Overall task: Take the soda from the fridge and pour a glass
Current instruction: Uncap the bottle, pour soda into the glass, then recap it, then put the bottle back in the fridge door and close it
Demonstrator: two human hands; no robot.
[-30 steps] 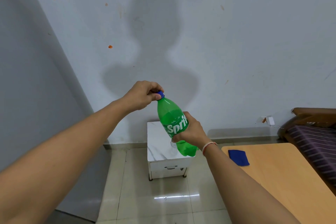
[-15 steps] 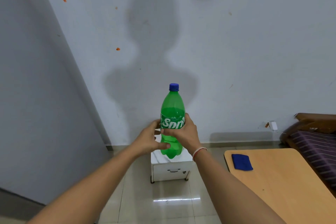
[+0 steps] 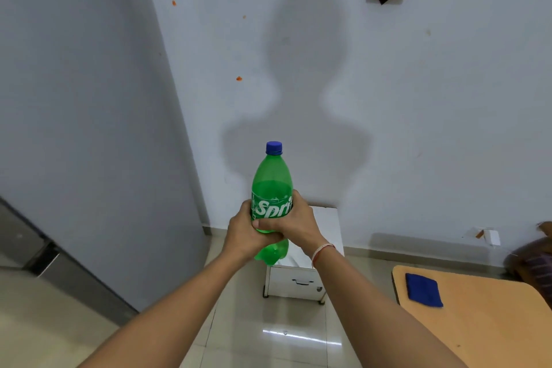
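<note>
A green Sprite bottle (image 3: 271,176) with a blue cap (image 3: 274,147) stands upright in the air in front of me, its cap screwed on. My left hand (image 3: 243,233) wraps the lower body from the left. My right hand (image 3: 298,224) grips the label area from the right, with a thread band on its wrist. The fingers of both hands overlap across the bottle's front. The bottle is partly filled. No glass is in view.
A grey fridge (image 3: 89,128) fills the left side. A small white cabinet (image 3: 325,218) with a drawer stands against the wall behind the bottle. A wooden table (image 3: 478,323) at lower right carries a blue cloth (image 3: 423,290). A dark sofa (image 3: 534,260) sits at the right edge.
My left hand left the cap and came down onto the lower body of the bottle. The bottle went from tilted to upright, and the view turned left, showing more of the fridge.
</note>
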